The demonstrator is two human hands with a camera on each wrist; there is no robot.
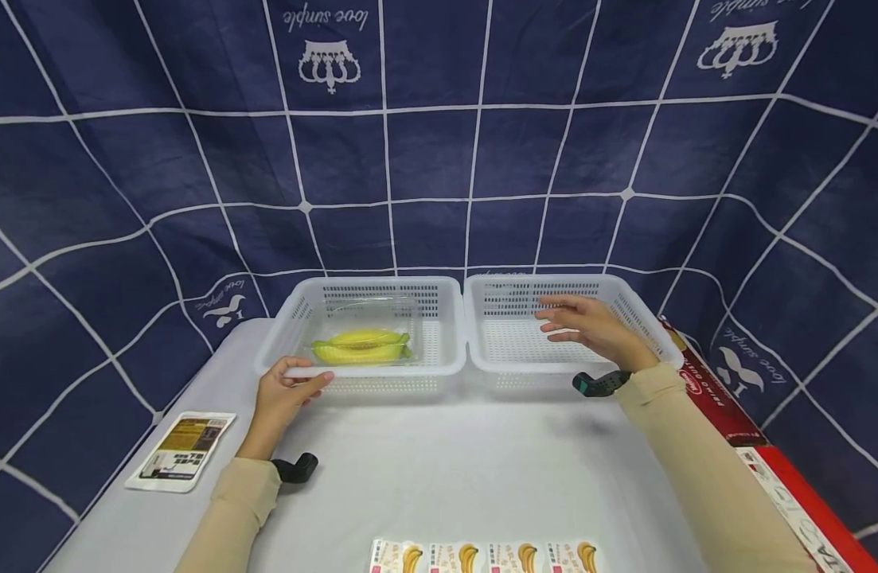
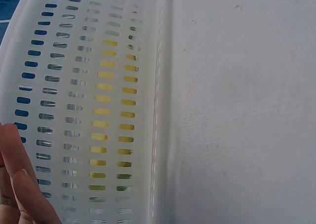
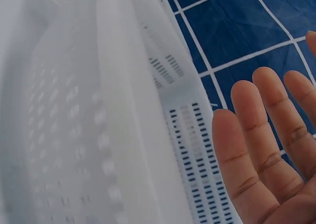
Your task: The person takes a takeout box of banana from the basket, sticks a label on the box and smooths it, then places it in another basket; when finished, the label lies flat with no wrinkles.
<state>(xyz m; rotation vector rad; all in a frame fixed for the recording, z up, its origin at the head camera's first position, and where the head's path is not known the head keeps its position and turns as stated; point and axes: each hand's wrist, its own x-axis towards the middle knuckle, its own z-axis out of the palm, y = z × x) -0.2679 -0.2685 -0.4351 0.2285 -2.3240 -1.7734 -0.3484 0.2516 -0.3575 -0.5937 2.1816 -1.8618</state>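
At the front left corner of the left white basket (image 1: 381,372), my left hand (image 1: 281,398) rests by the rim with loosely bent fingers. Its fingertips (image 2: 19,159) show against the slotted wall in the left wrist view. Inside that basket lies a clear plastic box (image 1: 417,318) with yellow bananas (image 1: 360,348), seen as yellow through the slots. My right hand (image 1: 596,326) is above the right white basket (image 1: 503,342), its fingers (image 3: 247,115) spread and slightly bent, holding nothing. Whether the left fingertips press the rim is hard to tell.
A white and brown packet (image 1: 183,451) lies at the table's left. Several banana-print cards (image 1: 467,555) line the front edge. Red boxes (image 1: 725,406) stand along the right side. A dark blue checked cloth (image 1: 439,159) hangs behind the baskets.
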